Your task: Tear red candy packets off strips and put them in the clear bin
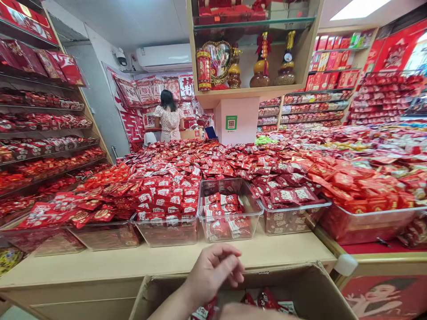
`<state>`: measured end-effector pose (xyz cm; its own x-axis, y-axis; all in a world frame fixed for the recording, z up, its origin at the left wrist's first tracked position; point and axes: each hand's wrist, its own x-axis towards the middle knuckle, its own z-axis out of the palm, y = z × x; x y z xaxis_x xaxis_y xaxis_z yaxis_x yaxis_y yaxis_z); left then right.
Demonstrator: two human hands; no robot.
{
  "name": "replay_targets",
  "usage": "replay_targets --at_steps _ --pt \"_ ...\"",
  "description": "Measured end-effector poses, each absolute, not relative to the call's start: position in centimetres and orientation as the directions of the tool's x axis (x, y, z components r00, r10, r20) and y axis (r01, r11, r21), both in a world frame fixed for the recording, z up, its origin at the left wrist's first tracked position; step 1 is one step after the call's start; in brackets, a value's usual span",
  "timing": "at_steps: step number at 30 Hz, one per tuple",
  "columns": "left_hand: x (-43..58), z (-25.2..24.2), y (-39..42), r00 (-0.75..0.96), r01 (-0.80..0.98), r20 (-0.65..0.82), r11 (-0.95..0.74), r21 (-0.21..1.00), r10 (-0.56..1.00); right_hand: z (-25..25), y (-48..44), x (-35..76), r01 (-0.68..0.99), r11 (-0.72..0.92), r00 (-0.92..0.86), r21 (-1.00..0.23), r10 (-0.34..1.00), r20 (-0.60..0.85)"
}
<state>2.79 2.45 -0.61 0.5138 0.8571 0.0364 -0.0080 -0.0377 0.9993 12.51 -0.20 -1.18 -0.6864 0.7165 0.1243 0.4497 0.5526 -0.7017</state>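
Note:
My left hand (213,273) is raised over a cardboard box (300,284), its fingers loosely bent and apart, with nothing seen in them. Low at the bottom edge is my right hand (255,312), blurred and cut off, with its fingers hidden. Inside the box lie red and white candy packets (267,298), partly covered by my hands. Just beyond my left hand, a clear plastic bin (258,213) holds a low layer of red and white packets (222,209).
Neighbouring bins (167,238) are heaped with red packets on a wooden counter (110,266). A display cabinet (250,91) hangs above the piles. Stocked shelves (50,106) line the left wall. A person (168,116) stands at the back, facing away.

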Motion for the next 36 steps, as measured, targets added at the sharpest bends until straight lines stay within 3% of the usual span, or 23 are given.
replay_targets --at_steps 2,5,8,13,20,26,36 --pt "2.4 0.0 3.1 0.465 -0.221 0.017 0.098 0.97 0.885 0.3 -0.3 13.8 0.406 0.55 -0.682 -0.73 0.714 0.158" --pt "1.9 0.9 3.9 0.388 -0.389 -0.01 0.174 0.905 0.922 2.2 0.8 15.7 0.312 0.471 -0.476 -0.825 0.829 0.293" --pt "1.8 1.1 4.3 0.347 -0.324 -0.006 0.126 0.938 0.938 2.4 2.7 17.0 0.186 0.395 -0.258 -0.899 0.903 0.343" --pt "2.4 0.4 4.5 0.28 -0.151 -0.029 0.074 0.986 0.959 0.2 4.5 17.8 0.094 0.316 -0.239 -0.944 0.928 0.287" --pt "2.5 0.3 4.7 0.319 -0.201 -0.112 0.183 0.962 0.941 0.0 5.0 17.8 -0.064 0.138 -0.26 -0.988 0.954 0.15" --pt "2.4 0.0 4.9 0.243 -0.233 -0.152 0.21 0.95 0.958 -0.3 5.3 17.7 -0.009 0.183 -0.215 -0.983 0.96 0.181" --pt "2.4 -0.5 5.0 0.284 -0.154 -0.102 0.15 0.977 0.954 -0.3 5.5 18.3 0.142 0.221 -0.206 -0.965 0.96 0.19"
